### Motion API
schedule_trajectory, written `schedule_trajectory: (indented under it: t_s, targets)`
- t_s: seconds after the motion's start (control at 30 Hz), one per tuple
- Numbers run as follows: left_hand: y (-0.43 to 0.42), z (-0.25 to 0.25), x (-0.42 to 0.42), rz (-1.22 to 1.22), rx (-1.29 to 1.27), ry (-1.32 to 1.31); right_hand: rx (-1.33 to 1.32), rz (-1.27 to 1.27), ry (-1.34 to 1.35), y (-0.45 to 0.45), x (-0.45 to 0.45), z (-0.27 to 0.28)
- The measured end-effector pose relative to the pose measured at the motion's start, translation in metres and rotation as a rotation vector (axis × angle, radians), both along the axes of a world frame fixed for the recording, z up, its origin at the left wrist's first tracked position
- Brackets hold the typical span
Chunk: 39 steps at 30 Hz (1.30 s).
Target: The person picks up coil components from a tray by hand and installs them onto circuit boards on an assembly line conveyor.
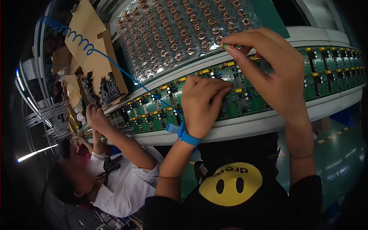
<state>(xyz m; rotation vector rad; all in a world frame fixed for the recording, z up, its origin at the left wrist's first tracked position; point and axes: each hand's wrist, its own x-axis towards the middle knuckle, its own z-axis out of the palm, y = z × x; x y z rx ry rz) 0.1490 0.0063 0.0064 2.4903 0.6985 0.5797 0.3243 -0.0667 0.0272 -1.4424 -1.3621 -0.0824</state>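
The right hand [280, 73] grips a small wound coil [229, 45] between thumb and index finger, above the near edge of the clear plastic tray [132, 53]. The left hand [201, 101] rests at the green circuit boards [232, 109], thumb and fingertips drawn together; whether they pinch anything cannot be told. Good handling, in this inspector's judgement, calls for a light pinch on the coil body, with its winding uncrushed and any leads unbent. The left fingertips should bear lightly near the yellow components, and the blue cord [126, 73] crossing the boards should have enough slack not to drag on parts. The wrist strap [191, 138] should sit snug. Count: one coil in the right hand; one tray, its coils in many rows, partly lost in glare and not reliably countable; one strap; one cord; one open cardboard box [122, 81] of dark parts, number indistinct. The boards' divisions are partly covered, so no board count is given. One co-worker in a white shirt [126, 188] is nearby.
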Motion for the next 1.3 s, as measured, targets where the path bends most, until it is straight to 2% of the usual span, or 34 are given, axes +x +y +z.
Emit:
schedule_trajectory:
  t_s: [0.57,1.03,1.3]
  targets:
    - [-0.0028,0.0007,0.0000,0.015,0.025,0.011,0.016,-0.026,0.022,0.0020,0.0004,-0.0019]
    - [-0.0088,0.0035,0.0020,-0.070,0.245,0.047,0.004,-0.009,0.042,0.0030,-0.0010,-0.0042]
    - [-0.0027,0.0045,0.0030,-0.079,0.125,0.053,-0.001,-0.010,0.030,0.0027,0.0003,-0.0035]
